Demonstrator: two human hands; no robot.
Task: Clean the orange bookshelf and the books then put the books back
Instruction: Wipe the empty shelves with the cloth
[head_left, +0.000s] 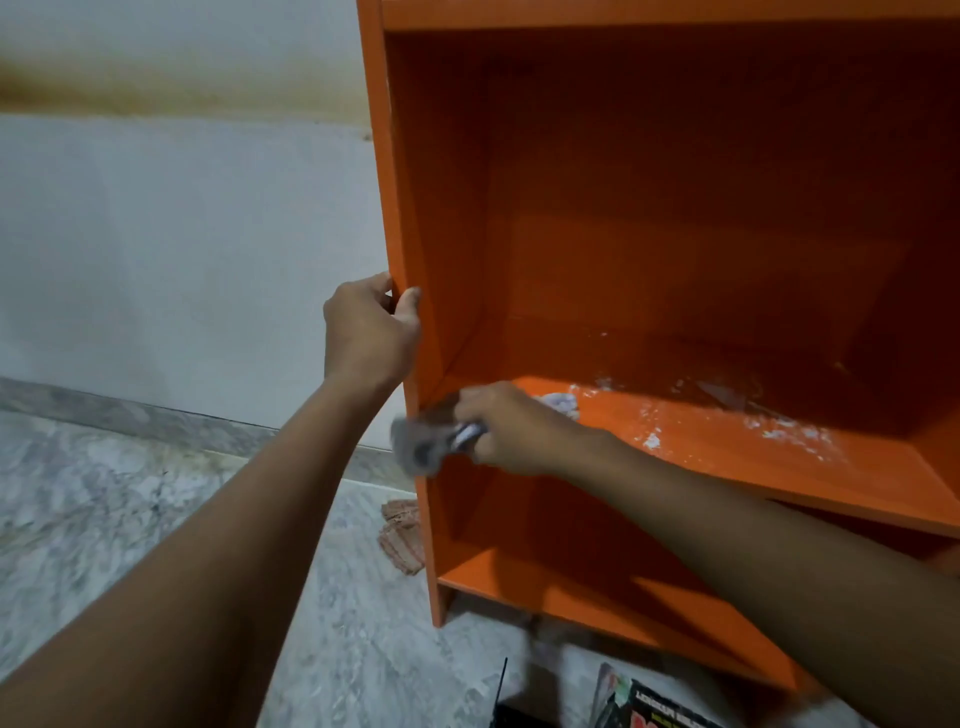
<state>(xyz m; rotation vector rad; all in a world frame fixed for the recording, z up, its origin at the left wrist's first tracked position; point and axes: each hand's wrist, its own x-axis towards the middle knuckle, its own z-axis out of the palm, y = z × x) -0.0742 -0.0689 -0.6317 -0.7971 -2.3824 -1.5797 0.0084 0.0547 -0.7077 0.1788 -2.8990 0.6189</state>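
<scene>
Left hand (371, 332) clamps the left edge of the bookshelf (675, 208), thumb inside; right hand (511, 428) fingers curl round a grey cloth (415, 449) at the front-left corner of a dusty shelf (727, 447).

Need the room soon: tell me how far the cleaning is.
Done: bookshelf emptied; a book lies on the floor. In hand: right hand holds a cloth at the middle shelf, left hand grips the side. Left: white dust there, then books.
</scene>
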